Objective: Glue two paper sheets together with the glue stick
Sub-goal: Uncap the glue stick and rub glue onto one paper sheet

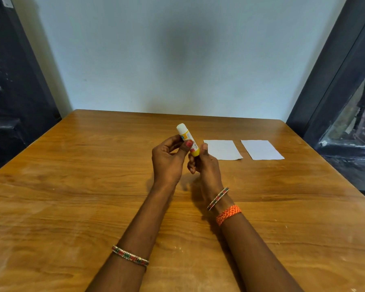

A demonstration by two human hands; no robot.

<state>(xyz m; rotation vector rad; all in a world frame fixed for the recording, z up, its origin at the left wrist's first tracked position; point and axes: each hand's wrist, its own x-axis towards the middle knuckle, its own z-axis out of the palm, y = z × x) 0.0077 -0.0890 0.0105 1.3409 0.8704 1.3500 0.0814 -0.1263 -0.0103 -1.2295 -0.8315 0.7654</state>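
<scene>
Above the tabletop, head view: both hands raised together over the wooden tabletop (pixel 72 186), which stands against a pale wall.
Glue stick: the glue stick (pixel 187 140) is tilted, white cap up and away, yellow base toward the person, held off the surface between both hands.
Left hand: the left hand (pixel 169 159) pinches the upper body just below the cap, likely to pull the cap off.
Right hand: the right hand (pixel 204 163) grips the yellow base, steadying it.
Paper sheets: the left sheet (pixel 222 149) and right sheet (pixel 261 149) lie flat, side by side and apart, just right of the hands, ready for gluing.
Progress: cap seemingly on; no glue applied yet.
</scene>
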